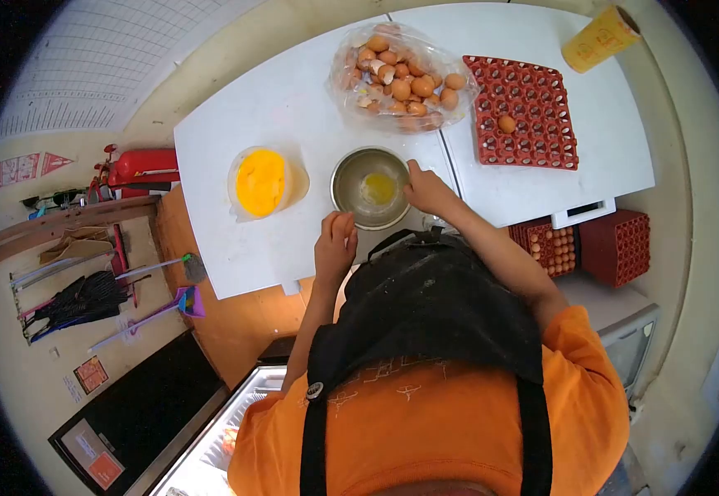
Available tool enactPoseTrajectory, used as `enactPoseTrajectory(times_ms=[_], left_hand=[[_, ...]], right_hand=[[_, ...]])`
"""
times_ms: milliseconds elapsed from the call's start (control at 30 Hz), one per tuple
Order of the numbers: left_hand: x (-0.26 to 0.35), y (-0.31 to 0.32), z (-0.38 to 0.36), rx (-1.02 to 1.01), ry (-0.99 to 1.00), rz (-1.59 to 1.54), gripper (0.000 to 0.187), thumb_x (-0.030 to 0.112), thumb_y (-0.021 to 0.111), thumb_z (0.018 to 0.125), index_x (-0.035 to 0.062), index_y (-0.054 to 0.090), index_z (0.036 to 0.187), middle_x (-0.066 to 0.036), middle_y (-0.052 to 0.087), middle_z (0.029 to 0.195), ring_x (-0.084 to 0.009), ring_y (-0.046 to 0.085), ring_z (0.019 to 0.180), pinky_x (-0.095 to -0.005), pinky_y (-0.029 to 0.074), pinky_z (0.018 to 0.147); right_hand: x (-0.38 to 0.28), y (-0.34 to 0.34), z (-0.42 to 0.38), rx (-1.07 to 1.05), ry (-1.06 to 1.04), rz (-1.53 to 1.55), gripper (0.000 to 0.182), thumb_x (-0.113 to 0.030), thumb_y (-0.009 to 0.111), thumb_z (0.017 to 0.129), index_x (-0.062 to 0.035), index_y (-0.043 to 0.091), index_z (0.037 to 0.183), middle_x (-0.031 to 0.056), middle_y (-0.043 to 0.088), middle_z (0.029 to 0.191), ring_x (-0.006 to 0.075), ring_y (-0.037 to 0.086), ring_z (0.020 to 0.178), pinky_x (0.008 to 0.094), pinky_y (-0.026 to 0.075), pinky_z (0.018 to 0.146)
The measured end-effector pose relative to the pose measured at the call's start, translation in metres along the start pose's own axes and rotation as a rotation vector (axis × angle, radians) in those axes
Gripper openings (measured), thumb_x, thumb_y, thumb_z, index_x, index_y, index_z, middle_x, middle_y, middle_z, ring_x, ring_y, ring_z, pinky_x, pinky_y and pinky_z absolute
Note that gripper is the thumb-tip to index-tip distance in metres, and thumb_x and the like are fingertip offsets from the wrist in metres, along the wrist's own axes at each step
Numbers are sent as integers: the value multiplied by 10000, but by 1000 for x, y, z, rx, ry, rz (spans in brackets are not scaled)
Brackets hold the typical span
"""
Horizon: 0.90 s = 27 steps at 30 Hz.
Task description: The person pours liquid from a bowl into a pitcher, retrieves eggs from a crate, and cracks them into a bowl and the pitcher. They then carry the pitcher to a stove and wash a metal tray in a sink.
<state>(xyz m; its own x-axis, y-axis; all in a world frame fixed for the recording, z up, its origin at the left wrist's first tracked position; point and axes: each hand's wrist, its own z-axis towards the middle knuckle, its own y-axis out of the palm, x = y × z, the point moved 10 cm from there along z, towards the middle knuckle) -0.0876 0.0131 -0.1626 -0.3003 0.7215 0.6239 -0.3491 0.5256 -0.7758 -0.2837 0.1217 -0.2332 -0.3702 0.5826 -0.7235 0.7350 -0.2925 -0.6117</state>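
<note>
A round metal bowl point(341, 202) stands near the front edge of the white table, with a small pool of raw egg point(378, 189) in its bottom. At the bowl's right rim is my right hand point(430, 190), its fingers closed on the edge. My left hand point(336, 244) is closed by the near left rim; whatever it may hold is hidden by the fingers. To the left stands a clear plastic container point(297, 183) with bright yellow-orange egg yolk point(260, 182). Beyond the bowl lies a clear plastic bag point(345, 103) full of brown eggshells point(401, 88).
A red egg tray point(533, 157) on the right holds one brown egg point(506, 124). A yellow roll point(601, 39) stands at the far right corner. Below the table's right side are trays of eggs point(554, 248) and stacked red trays point(617, 246). A fire extinguisher point(146, 167) is at left.
</note>
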Motion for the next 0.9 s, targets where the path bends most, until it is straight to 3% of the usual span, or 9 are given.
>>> enactPoseTrajectory(times_ms=[267, 367, 433, 467, 500, 533, 600, 700, 900], left_hand=[[6, -7, 9, 126, 116, 49, 358, 76, 652, 849, 53, 546, 1189, -190, 562, 1136, -374, 584, 1059, -416, 525, 843], [27, -31, 12, 296, 150, -44, 314, 98, 603, 914, 61, 519, 1214, -159, 580, 1078, -299, 600, 897, -386, 507, 778], [-26, -5, 6, 266, -448, -955, 287, 270, 447, 1017, 72, 521, 1212, -113, 594, 1051, -182, 518, 738, -330, 453, 705], [-25, -9, 9, 276, -447, -957, 287, 270, 447, 1017, 72, 521, 1212, -113, 594, 1051, -182, 518, 738, -330, 453, 705], [-23, 2, 11, 230, -573, -1282, 330, 331, 386, 1032, 85, 518, 1208, -83, 592, 1021, -152, 463, 682, -301, 412, 659], [-16, 12, 14, 177, -690, -1608, 385, 393, 326, 1047, 98, 516, 1205, -54, 590, 990, -122, 408, 625, -272, 371, 613], [-11, -1, 24, 162, -683, -1626, 408, 423, 324, 1047, 100, 505, 1218, -46, 592, 954, -111, 420, 628, -262, 373, 599], [-4, -39, 45, 176, -664, -1567, 418, 454, 333, 1042, 106, 515, 1187, -15, 575, 879, -89, 409, 611, -239, 346, 558], [-41, -130, 75, 206, -550, -1191, 359, 450, 388, 1034, 122, 528, 1073, 20, 499, 756, -52, 362, 561, -204, 274, 486]], right_hand=[[-5, -1, 4, -59, 78, -8, 403, -161, 548, 879, 59, 399, 1182, 359, 625, 842, 509, 629, 835, 560, 506, 765], [-15, -15, -9, 11, 74, -52, 528, -200, 591, 886, 68, 376, 1287, 353, 629, 943, 485, 636, 900, 534, 514, 800], [-33, -31, -14, 112, 26, -85, 589, -227, 610, 896, 62, 355, 1342, 343, 631, 1000, 471, 637, 931, 523, 510, 816], [-68, -49, -18, 286, -243, -100, 600, -261, 634, 893, 39, 390, 1351, 297, 640, 1036, 427, 651, 920, 481, 521, 809], [-102, -64, -32, 456, -515, -112, 611, -296, 659, 890, 16, 424, 1360, 251, 649, 1071, 383, 665, 908, 438, 532, 802], [-123, -71, -33, 451, -529, -115, 611, -296, 659, 890, 16, 424, 1360, 251, 649, 1071, 383, 665, 908, 438, 532, 802], [-173, -46, -25, -83, -551, 234, 473, -287, 674, 880, -30, 565, 1261, 160, 676, 1045, 284, 671, 826, 349, 537, 771], [-230, -31, -8, -292, -628, 210, 364, -271, 675, 871, -50, 645, 1160, 153, 680, 1021, 222, 659, 777, 302, 531, 742], [-315, -15, 43, -307, -842, 109, 325, -220, 639, 814, -26, 708, 1066, 169, 702, 776, 278, 687, 669, 353, 547, 669]])
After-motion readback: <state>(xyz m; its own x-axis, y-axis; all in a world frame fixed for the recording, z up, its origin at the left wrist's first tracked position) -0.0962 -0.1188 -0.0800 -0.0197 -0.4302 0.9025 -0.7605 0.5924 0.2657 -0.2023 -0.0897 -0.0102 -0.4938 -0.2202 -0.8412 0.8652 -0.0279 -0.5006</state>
